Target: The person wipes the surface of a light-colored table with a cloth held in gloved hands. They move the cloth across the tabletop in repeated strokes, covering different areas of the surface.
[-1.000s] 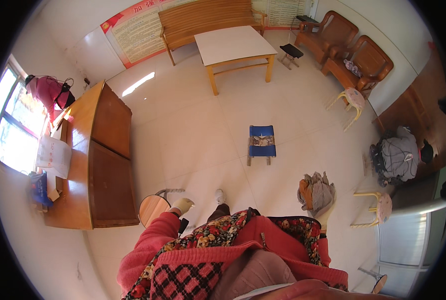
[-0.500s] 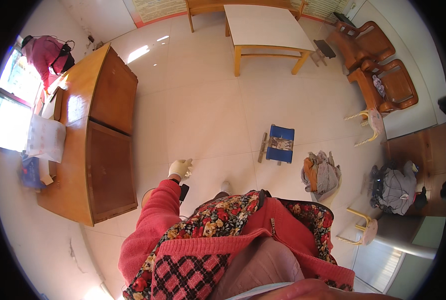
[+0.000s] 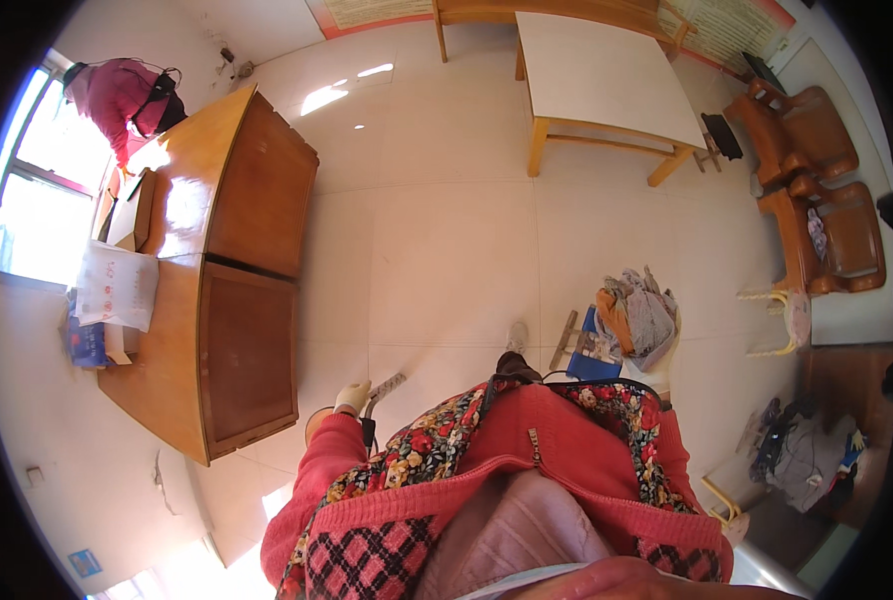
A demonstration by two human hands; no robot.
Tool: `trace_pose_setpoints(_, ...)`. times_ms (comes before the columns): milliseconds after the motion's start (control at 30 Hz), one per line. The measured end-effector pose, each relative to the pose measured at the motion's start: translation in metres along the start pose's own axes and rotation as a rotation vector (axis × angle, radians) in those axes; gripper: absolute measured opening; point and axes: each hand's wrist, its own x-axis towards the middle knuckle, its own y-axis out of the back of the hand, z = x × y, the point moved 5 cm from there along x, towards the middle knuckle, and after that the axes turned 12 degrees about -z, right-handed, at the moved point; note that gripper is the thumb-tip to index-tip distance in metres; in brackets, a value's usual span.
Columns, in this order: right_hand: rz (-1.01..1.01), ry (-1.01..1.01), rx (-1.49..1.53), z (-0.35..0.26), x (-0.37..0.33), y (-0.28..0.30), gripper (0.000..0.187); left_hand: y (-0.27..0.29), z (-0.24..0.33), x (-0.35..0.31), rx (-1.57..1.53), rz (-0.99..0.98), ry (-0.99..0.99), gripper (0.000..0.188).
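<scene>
Cloths [image 3: 643, 322] now partly hide the blue stool [image 3: 591, 368] on tiles [image 3: 447, 250].

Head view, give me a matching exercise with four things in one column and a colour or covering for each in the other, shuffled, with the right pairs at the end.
Things:
1. Cloth bundle
2. Stool partly hidden by the bundle
3. Table
4. Left hand

Descriptions:
A. White top, yellowish wooden legs
B. Covered by a pale glove
C. Grey and orange
D. Blue seat

Right pairs: 1-C, 2-D, 3-A, 4-B
</scene>
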Motion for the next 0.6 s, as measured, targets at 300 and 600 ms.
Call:
trace_pose_setpoints(300, 0.087, -0.232, 0.173, 0.031, 0.227, 0.016, 0.057, 0.022, 0.207, -0.013, -0.242, 0.019, -0.337, 0.054)
trace_pose_setpoints(600, 0.007, -0.332, 0.246, 0.087, 0.415, -0.042, 0.057, 0.124, 0.244, 0.069, -0.34, 0.033, -0.17, 0.054)
